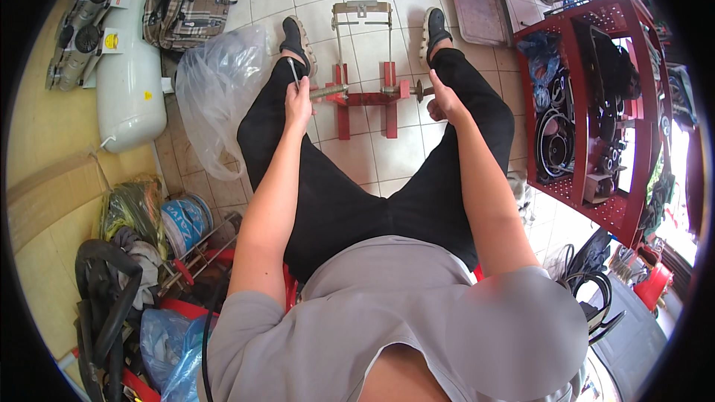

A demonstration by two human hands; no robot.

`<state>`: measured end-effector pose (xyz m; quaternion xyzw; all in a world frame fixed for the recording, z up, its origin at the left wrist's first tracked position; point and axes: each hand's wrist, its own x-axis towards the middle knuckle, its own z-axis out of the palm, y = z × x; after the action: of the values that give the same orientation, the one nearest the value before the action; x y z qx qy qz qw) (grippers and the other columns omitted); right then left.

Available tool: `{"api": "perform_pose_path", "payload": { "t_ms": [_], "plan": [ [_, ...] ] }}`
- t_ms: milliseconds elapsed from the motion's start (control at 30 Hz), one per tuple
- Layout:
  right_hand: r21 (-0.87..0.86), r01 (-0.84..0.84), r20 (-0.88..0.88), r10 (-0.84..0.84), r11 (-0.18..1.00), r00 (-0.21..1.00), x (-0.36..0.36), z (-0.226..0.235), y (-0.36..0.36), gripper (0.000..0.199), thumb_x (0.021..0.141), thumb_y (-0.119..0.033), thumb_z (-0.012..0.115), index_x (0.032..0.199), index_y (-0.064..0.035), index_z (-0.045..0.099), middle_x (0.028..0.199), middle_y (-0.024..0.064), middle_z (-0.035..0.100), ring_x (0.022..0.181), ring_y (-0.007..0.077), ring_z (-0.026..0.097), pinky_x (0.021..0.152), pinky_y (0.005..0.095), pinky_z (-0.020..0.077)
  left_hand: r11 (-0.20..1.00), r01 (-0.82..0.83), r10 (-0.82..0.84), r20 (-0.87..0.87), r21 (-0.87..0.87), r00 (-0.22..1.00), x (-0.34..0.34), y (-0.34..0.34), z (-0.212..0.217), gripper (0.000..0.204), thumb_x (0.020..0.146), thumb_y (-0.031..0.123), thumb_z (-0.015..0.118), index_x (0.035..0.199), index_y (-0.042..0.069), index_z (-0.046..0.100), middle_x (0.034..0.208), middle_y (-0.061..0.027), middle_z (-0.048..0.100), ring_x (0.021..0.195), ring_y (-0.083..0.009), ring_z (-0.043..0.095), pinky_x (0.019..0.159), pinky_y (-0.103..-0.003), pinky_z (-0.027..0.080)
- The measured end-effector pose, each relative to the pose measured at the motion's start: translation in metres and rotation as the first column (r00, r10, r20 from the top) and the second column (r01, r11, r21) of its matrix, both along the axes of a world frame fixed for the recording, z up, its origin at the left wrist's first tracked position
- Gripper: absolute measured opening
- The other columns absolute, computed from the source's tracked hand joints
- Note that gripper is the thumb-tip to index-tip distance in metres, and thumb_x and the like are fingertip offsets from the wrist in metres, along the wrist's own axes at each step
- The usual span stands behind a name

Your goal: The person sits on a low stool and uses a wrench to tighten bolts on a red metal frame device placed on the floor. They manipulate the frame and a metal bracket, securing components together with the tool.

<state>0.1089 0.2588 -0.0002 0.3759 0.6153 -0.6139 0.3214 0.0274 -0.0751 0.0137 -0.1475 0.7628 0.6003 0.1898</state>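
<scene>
Floor around the job is busy: white tank (130, 108) and plaid bag (205, 11) off to the left, clear plastic bag (216, 97) right beside the left leg, shallow metal tray (480, 9) beyond the right foot, red perforated shelf unit (570, 197) with parts on the right. Red stand (365, 98) sits on the tiles between the feet, legs flanking it, upright wire frame (363, 8) at its far side. Both arms reach forward over the thighs. Left hand (298, 110) is at the stand's left end, fingers closed round a slim silver tool (293, 68) pointing up and away, right by the threaded rod (329, 91). Right hand (449, 102) is at the right end near a small dark disc (419, 91), index side extended; can't tell if it grips or touches anything. Left fingers partly hide the rod's end; the lower right is blurred out over the shoulder.
</scene>
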Motion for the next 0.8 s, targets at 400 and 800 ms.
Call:
{"api": "perform_pose_path", "payload": {
  "t_ms": [400,800],
  "plan": [
    [0.061,0.056,-0.048,-0.053,0.997,0.997,0.001,0.011,-0.011,0.081,0.082,-0.069,0.034,0.136,-0.0080,0.031,0.090,0.0213,0.062,0.071,0.0265,0.061,0.067,0.0411,0.0473,1.000,0.009,-0.009,-0.005,-0.006,1.000,0.001,-0.002,0.000,0.043,0.092,0.041,0.042,0.104,0.001,0.046,0.092,-0.0091,0.061,0.068,-0.0147,0.062,0.043,-0.025,0.044],
    [0.103,0.016,-0.116,-0.004,0.995,0.993,0.000,0.014,-0.013,0.085,0.081,-0.070,0.034,0.137,-0.0060,0.029,0.108,0.0224,0.056,0.089,0.0278,0.058,0.073,0.0397,0.0460,1.000,0.003,-0.003,-0.008,-0.002,1.000,0.000,0.001,0.000,0.042,0.092,0.041,0.043,0.104,0.001,0.047,0.091,-0.0090,0.062,0.067,-0.0151,0.062,0.044,-0.025,0.044]
  ]
}}
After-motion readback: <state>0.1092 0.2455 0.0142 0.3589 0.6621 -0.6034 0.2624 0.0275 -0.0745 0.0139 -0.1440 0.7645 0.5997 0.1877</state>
